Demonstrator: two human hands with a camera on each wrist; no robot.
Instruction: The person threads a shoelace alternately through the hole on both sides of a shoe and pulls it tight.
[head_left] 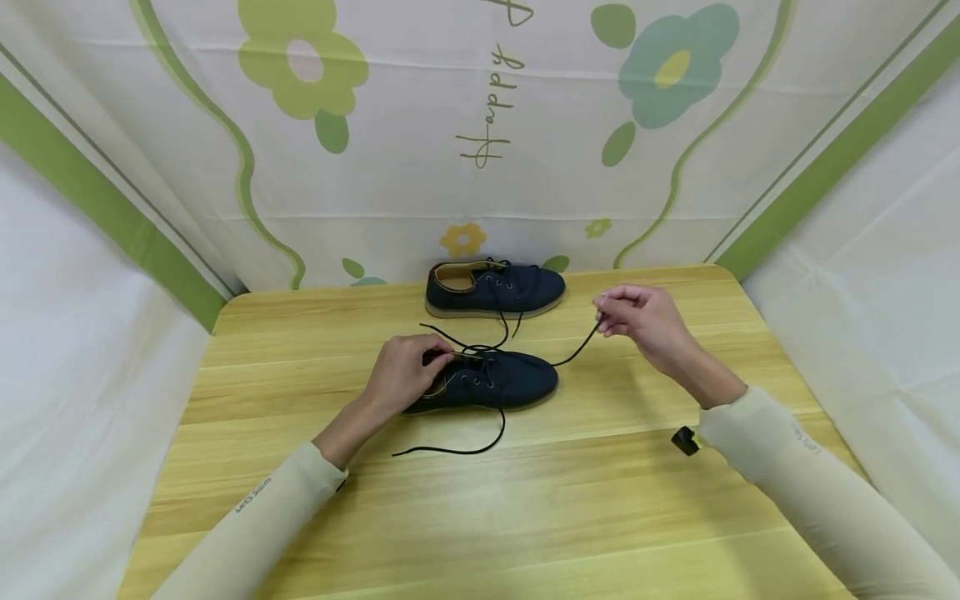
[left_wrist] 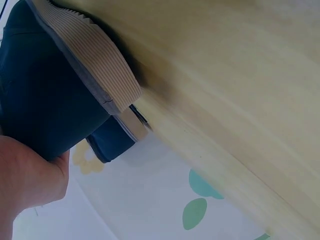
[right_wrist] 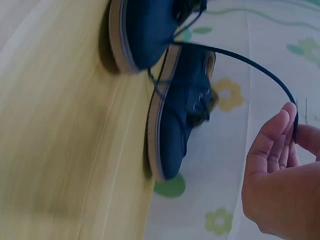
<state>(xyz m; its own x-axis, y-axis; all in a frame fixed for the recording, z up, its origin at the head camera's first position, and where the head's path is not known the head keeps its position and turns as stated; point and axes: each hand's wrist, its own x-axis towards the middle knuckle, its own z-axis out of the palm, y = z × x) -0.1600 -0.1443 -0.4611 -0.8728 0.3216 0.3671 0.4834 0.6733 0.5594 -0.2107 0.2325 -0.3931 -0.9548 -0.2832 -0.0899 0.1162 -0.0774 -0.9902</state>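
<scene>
A dark navy lace-up shoe [head_left: 528,379] lies on the wooden table with its toe to the right. My left hand [head_left: 401,375] grips this shoe at its opening, thumb and fingers at the upper edge; the hand hides the heel part. In the left wrist view, the heel side of the shoe [left_wrist: 50,85] shows beside that hand. To the right of the toe, my right hand [head_left: 645,325] pinches the end of a black shoelace [head_left: 577,354], which runs back to the near shoe. The right wrist view shows the shoelace [right_wrist: 250,62] curving up to the fingertips.
A matching navy shoe [head_left: 536,287] stands behind, near the table's back edge, its laces hanging loose. Another loose lace end [head_left: 450,452] lies in front of the near shoe. Flower-printed white cloth [head_left: 420,183] hangs behind the table [head_left: 525,517].
</scene>
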